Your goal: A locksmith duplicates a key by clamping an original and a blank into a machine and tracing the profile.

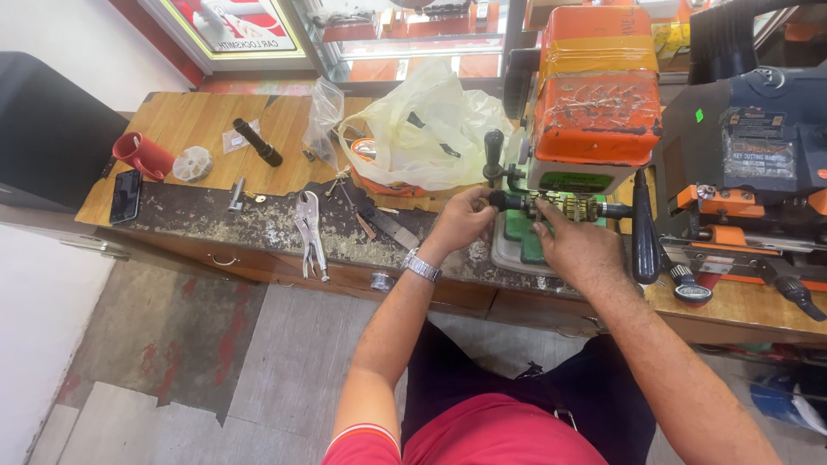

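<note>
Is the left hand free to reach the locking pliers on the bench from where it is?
Probably not at once: the left hand is closed on the orange machine's black handle. The locking pliers lie uncovered on the bench to its left, with nothing between.

An orange key-cutting machine (594, 95) stands upright at the far right of the wooden counter (189, 120), its worn casing wrapped in tape. At its near base a dark horizontal clamp bar (560, 207) with brassy parts lies crosswise, over a green tray (517, 232).
</note>
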